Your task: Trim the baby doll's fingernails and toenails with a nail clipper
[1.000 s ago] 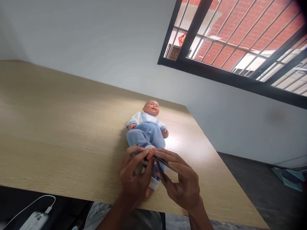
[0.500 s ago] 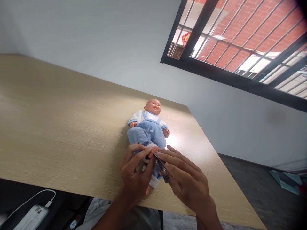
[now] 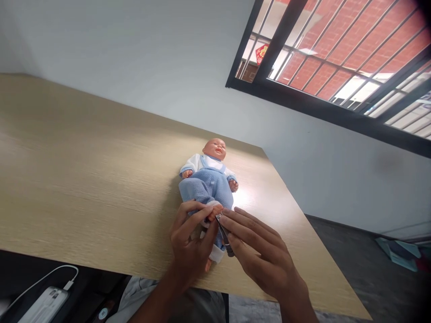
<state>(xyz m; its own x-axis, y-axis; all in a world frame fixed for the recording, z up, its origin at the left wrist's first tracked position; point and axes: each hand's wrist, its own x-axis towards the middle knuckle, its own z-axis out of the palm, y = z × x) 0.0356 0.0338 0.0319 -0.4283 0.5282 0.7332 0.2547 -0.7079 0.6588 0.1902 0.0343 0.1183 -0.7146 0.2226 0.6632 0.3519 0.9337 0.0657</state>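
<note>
A baby doll (image 3: 213, 179) in blue overalls and a white top lies on its back on the table, its head toward the wall. My left hand (image 3: 191, 235) is closed round one of the doll's feet (image 3: 215, 211), which it holds raised with the toes showing. Between the fingers of my right hand (image 3: 261, 251) is a nail clipper (image 3: 225, 235), dark at its near end. The clipper's tip is at the toes of the raised foot; whether it touches them I cannot tell. The doll's other foot (image 3: 208, 265) lies below, partly behind my left hand.
The wooden table (image 3: 101, 179) runs far to the left, and its right edge slopes down toward the floor (image 3: 340, 255). A grey wall and a barred window (image 3: 330, 58) stand behind. Below the front edge at left is a white power bank (image 3: 45, 305) with a cable.
My right hand has shifted slightly and its grip on the nail clipper looks different, with the clipper turned a little more upright. My left hand keeps the foot in place.
</note>
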